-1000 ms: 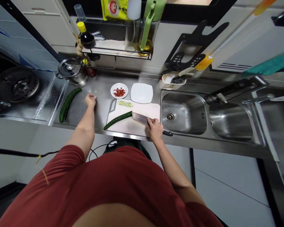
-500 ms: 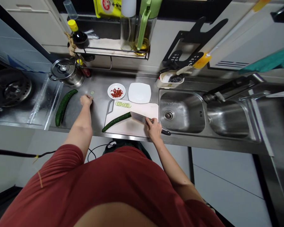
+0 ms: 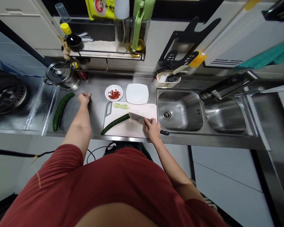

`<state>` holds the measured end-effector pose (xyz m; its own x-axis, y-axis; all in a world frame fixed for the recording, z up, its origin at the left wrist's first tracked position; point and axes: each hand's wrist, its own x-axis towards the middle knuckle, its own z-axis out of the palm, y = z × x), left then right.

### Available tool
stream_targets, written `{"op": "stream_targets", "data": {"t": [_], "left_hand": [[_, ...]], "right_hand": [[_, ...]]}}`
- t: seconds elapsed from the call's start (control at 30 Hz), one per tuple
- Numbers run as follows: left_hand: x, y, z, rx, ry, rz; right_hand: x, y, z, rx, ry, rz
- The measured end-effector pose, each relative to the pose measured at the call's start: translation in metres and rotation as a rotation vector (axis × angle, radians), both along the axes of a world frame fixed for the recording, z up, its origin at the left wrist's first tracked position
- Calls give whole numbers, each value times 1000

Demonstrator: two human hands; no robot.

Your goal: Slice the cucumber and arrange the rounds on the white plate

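Observation:
My right hand (image 3: 153,128) is closed round a cleaver (image 3: 137,117), whose blade tip touches the end of a cut cucumber (image 3: 115,123) on the white cutting board (image 3: 142,128). Several thin cucumber slices (image 3: 121,106) lie overlapped near the board's back edge. Left of the board, my left hand (image 3: 84,98) pinches a small pale piece between its fingertips, over the steel counter; it looks like a cucumber slice or end. A whole cucumber (image 3: 61,112) rests farther left. Behind the board stand a plate of chopped red pieces (image 3: 114,93) and a bare white square plate (image 3: 137,93).
A lidded steel pot (image 3: 62,77) and a red bottle (image 3: 81,73) stand at the back left, below a rack (image 3: 104,57) with bottles. A double sink (image 3: 180,110) adjoins the board on the right, with a sponge holder (image 3: 167,82) behind. A stove (image 3: 7,93) is far left.
My left hand has closed on the pale piece that lay on the counter beside it. The view has shifted slightly. My right hand and the cleaver stay in place on the board.

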<state>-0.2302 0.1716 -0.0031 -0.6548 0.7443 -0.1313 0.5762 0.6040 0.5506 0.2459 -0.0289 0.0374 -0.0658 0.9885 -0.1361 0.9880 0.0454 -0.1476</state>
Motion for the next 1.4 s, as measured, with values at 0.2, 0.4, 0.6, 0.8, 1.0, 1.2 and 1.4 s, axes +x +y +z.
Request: {"op": "stream_targets", "data": {"t": [0.2, 0.4, 0.6, 0.8, 1.0, 1.2, 1.4], "left_hand": [[11, -8, 9, -53, 166, 84], [36, -21, 13, 167, 96, 287], [100, -40, 18, 384, -81, 160], [168, -87, 22, 521, -195, -191], [209, -144, 13, 430, -108, -659], [223, -161, -2, 337, 11, -927], [221, -154, -8, 309, -10, -1060]], "right_hand": [[-2, -2, -1, -6, 59, -41], [-9, 0, -2, -32, 216, -94], [-18, 5, -6, -58, 381, -141], [-22, 8, -10, -58, 393, -64], [-34, 7, -1, -164, 300, -75], [-52, 3, 12, -241, 240, -30], [-59, -4, 16, -318, 199, -4]]}}
